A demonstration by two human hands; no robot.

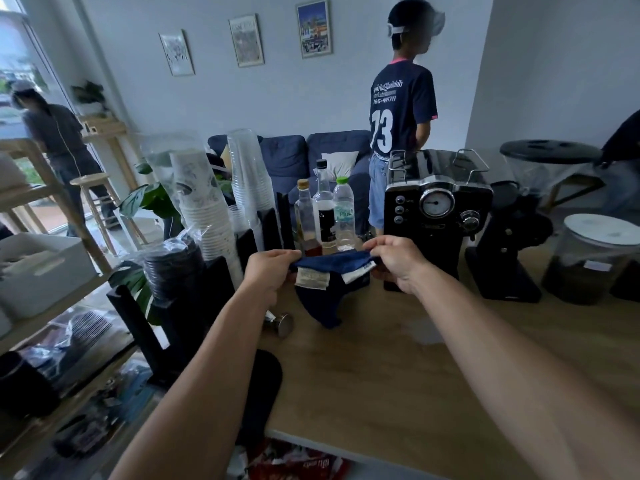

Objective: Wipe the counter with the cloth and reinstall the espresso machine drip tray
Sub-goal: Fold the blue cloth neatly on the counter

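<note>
A dark blue cloth [323,299] with white labels hangs stretched between my two hands above the wooden counter [398,375]. My left hand [268,271] pinches its left corner and my right hand [398,261] pinches its right corner. The cloth's lower tip droops down to the counter. The black espresso machine [436,209] with a round gauge stands just behind my right hand. I cannot make out the drip tray; the machine's base is hidden by my right hand.
A metal tamper [280,323] lies by the cloth's tip. Three bottles [325,213] and stacks of cups [207,209] stand behind. A black grinder [512,244] and a lidded jar [595,261] sit right of the machine. A wet patch [426,329] marks the counter. A person [401,112] stands beyond.
</note>
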